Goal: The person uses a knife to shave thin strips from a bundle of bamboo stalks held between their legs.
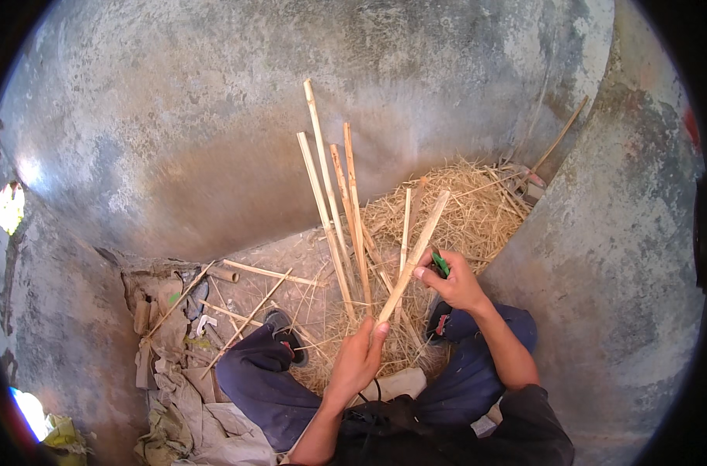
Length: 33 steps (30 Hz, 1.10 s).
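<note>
Between my hands a flat, pale bamboo strip (430,231) slants up and to the right. My left hand (354,362) is closed around its lower end. My right hand (461,284) is closed on a small green-handled tool (440,265), with thumb and fingers against the strip partway up. The working end of the tool is hidden by the fingers. Just beyond, several long bamboo sticks (320,140) stand close together, leaning toward the far wall. Fine shavings (334,349) litter the ground around my feet.
A big heap of bamboo shavings (466,213) lies at the far right against the wall. Grey concrete walls (214,101) enclose me closely. On the left are loose sticks (249,322), a bamboo tube (220,273) and crumpled sacking (202,412). A thin pole (562,133) leans in the far right corner.
</note>
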### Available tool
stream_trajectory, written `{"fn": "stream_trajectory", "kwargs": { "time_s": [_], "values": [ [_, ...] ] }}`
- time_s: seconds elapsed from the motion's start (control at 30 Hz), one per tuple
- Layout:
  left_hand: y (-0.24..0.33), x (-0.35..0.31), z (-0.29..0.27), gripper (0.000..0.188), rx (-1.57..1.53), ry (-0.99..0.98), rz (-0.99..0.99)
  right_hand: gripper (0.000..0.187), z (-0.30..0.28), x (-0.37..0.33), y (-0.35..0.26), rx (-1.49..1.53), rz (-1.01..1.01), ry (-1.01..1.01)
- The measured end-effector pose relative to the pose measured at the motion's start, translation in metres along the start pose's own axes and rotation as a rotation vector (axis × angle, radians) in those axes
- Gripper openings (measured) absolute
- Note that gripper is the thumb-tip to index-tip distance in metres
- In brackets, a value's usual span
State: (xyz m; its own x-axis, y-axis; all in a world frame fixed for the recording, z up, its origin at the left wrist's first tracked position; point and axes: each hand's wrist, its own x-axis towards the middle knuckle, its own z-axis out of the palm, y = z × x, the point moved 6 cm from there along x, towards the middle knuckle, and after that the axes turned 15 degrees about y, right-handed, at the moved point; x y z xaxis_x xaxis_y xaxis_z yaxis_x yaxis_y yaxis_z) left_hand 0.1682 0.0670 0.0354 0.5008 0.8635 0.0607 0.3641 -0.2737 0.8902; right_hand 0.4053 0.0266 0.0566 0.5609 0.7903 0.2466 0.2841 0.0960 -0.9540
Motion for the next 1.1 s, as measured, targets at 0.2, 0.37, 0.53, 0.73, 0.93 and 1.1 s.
{"fn": "stream_trajectory", "kwargs": {
  "time_s": [0.2,0.37,0.53,0.73,0.93,1.1],
  "values": [
    [-0.014,0.003,0.001,0.040,-0.029,-0.012,-0.003,0.021,-0.008,0.002,-0.007,0.183,-0.046,0.024],
    [-0.007,0.006,-0.007,0.042,-0.059,0.037,0.009,0.024,0.003,-0.011,-0.031,-0.360,-0.426,0.087],
    [0.004,0.007,-0.013,0.036,0.012,0.091,0.043,0.028,0.027,-0.028,-0.029,-0.478,-0.589,0.087],
    [0.012,0.002,-0.014,0.033,0.243,0.206,0.139,0.026,0.035,-0.035,-0.037,-0.462,-0.660,0.126],
    [0.016,0.001,-0.016,0.032,0.248,0.218,0.151,0.025,0.033,-0.036,-0.037,-0.476,-0.650,0.151],
    [0.007,-0.005,-0.015,0.031,0.298,0.218,0.122,0.025,0.021,-0.021,-0.029,-0.514,-0.618,0.217]
  ]
}}
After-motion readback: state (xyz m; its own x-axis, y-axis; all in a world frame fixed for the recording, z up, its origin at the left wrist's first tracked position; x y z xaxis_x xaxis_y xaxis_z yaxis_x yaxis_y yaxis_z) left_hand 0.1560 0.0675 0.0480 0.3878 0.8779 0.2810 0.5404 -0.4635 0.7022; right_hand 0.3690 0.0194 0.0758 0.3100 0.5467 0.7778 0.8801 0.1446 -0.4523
